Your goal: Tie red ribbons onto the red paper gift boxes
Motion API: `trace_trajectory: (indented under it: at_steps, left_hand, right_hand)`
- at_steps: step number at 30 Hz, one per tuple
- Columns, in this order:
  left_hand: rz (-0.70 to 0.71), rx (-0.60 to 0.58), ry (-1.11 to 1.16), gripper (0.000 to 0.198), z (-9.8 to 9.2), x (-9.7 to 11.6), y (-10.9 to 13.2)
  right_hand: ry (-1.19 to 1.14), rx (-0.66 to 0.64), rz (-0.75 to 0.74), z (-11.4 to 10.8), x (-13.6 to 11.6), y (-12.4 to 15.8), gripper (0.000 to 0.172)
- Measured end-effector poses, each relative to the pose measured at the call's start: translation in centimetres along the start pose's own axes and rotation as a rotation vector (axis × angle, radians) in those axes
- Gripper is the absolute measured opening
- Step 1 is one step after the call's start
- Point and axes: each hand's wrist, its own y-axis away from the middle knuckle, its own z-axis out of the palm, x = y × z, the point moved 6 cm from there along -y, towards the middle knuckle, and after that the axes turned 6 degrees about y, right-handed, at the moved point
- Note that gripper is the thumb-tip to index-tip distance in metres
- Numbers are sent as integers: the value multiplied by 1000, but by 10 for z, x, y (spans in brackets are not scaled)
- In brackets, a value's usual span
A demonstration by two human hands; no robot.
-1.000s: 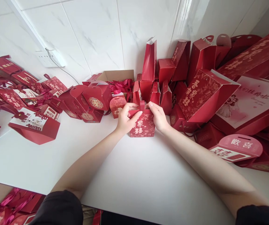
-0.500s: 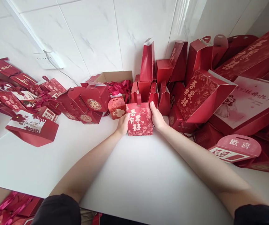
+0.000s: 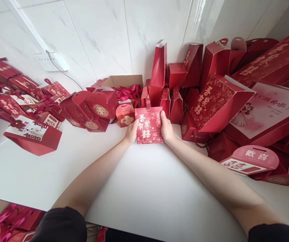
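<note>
A small red gift box with gold characters and a flower pattern stands on the white table, its printed face toward me. My left hand presses against its left side. My right hand grips its right side, thumb on the front edge. Both hands are closed on the box, and a thin red handle rises from its top. Just left of it sits a small rounded red box.
Red gift boxes and bags crowd the back and both sides: a big patterned bag on the right, a pink printed bag, an open cardboard box holding red ribbons, and a flat red box on the left. A wall socket is above.
My hands left the box's top flaps and moved down to its two sides. The box turned to show its printed front face and sits a little farther back.
</note>
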Motion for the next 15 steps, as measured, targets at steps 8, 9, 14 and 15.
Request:
trace_trajectory:
  at_steps: [8, 9, 14, 15]
  left_hand:
    - [-16, -4, 56, 66, 0, -2, 1]
    - [-18, -4, 62, 66, 0, -2, 1]
    - [-24, -4, 86, 66, 0, -4, 0]
    - [-25, -4, 89, 66, 0, -4, 0]
  right_hand:
    - [-128, -6, 22, 2, 4, -1, 59]
    - [-139, -6, 24, 2, 4, -1, 59]
    - [-145, -2, 36, 1, 5, -1, 57]
    - [-137, 0, 41, 1, 6, -1, 57]
